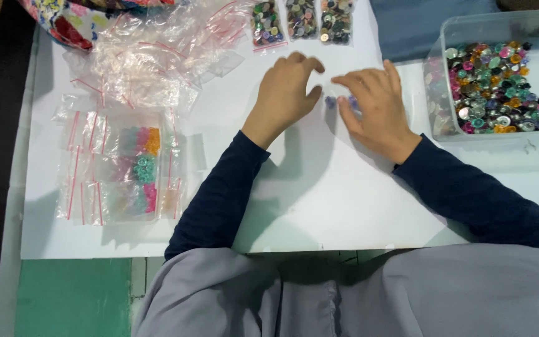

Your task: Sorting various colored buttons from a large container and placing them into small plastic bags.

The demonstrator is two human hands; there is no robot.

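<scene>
Your white sheet [319, 200] covers most of the work surface, and its near half is bare between your sleeves. At its right edge stands a clear tub [534, 25] heaped with shiny mixed buttons, close beside your right wrist. Toward the far left corner lies a loose heap of empty zip bags [151, 62]; nearer you along the left edge lie flat bags of pastel buttons [138, 165]. Three filled bags [301, 22] line the far edge, just beyond your fingers. Your left hand [285, 93] is arched, fingers curled, its hold hidden. Your right hand [375, 106] is pressed flat, fingers spread, over small blue-purple buttons [330, 102] lying between both hands.
</scene>
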